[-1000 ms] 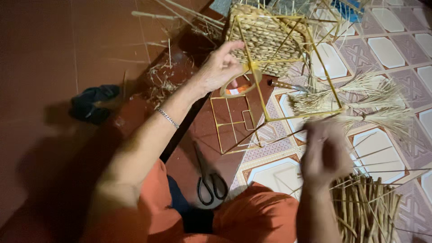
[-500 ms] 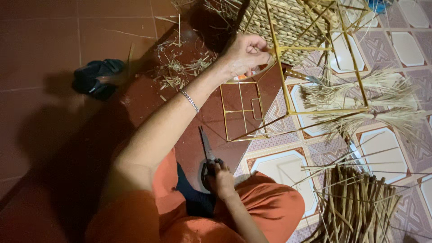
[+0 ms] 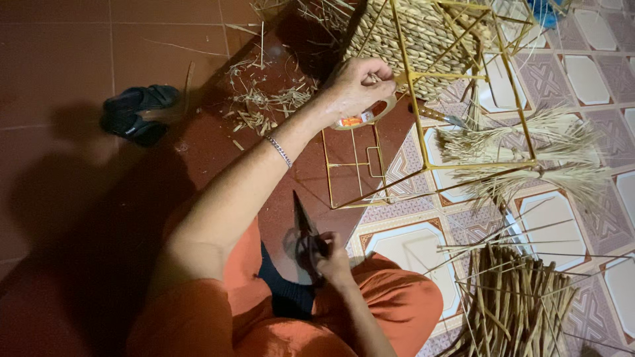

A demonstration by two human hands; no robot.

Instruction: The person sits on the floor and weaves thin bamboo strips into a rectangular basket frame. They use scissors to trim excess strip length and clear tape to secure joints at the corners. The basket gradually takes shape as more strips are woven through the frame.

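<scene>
My left hand (image 3: 357,86) grips a bar of a yellow wire frame (image 3: 463,76) that stands tilted on the floor. The frame's upper part is covered with woven straw (image 3: 423,33), and loose straw fibres (image 3: 529,155) fan out from its lower bar. A roll of tape (image 3: 367,118) lies just below that hand. My right hand (image 3: 331,254) is low by my knee, closed on the handles of black scissors (image 3: 305,231), whose blades point up and away from me.
A bundle of straw stalks (image 3: 522,304) lies at the lower right on patterned tiles. Straw scraps (image 3: 264,106) litter the red floor. A dark sandal (image 3: 135,112) sits at the left. A smaller wire frame (image 3: 354,162) lies flat under the big one.
My right hand came down from the straw at the frame to my knee and took hold of the scissors, lifting them. My left hand stays on the frame.
</scene>
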